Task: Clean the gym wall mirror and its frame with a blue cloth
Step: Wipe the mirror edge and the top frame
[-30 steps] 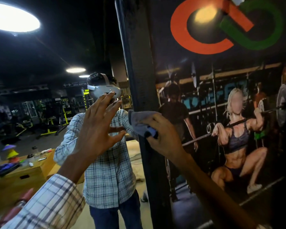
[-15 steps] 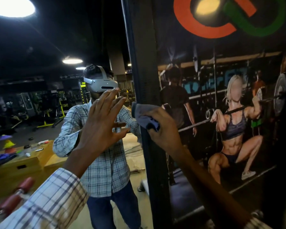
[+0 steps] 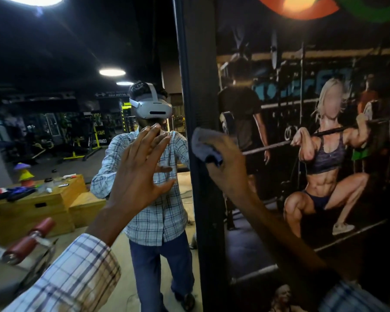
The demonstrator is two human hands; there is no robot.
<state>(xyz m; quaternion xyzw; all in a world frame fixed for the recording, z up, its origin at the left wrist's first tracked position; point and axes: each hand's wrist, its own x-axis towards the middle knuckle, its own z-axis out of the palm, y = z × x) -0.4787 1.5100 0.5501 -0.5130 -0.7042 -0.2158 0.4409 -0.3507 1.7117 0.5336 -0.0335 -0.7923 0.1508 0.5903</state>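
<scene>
Wiping looks mid-course: the right hand [image 3: 225, 170], fingers curled round the bunched blue cloth [image 3: 203, 145], presses it on the dark upright frame [image 3: 200, 86] at the mirror's right edge. The left hand [image 3: 140, 174] lies with fingers spread apart on the mirror [image 3: 77, 122], holding nothing. No streaks or dust show which parts are done; the frame above and below the cloth probably remains.

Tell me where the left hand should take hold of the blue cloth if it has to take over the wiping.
I would pinch the bunched upper-left part of the blue cloth, coming from the mirror side. That part bulges free over the frame, while the right hand covers its lower right. The left hand is open and close beside it.
</scene>
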